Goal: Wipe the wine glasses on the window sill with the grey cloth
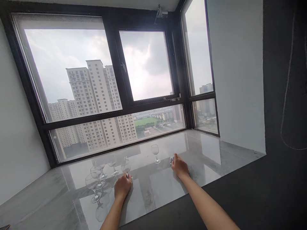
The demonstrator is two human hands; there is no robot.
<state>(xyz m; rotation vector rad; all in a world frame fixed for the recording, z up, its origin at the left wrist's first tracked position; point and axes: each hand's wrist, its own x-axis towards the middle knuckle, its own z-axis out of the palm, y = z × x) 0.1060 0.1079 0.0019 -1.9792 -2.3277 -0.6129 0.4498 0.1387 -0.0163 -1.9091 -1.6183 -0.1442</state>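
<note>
My left hand (122, 186) is closed around the lower part of a clear wine glass (126, 164), whose bowl shows above my fingers. My right hand (180, 166) is closed on a small crumpled greyish-white cloth (171, 159), which peeks out at the left of my thumb. Between the two hands and farther back, a single wine glass (155, 149) stands upright on the glossy grey marble sill (153, 195). Several more wine glasses (92, 181) stand upright in a group left of my left hand.
Behind the sill rises a dark-framed window (153, 107) with tower blocks outside. A white wall (240, 80) bounds the right side, another the left. The sill's front edge (163, 206) runs close to my forearms. A dark object (5, 227) shows at the lower left.
</note>
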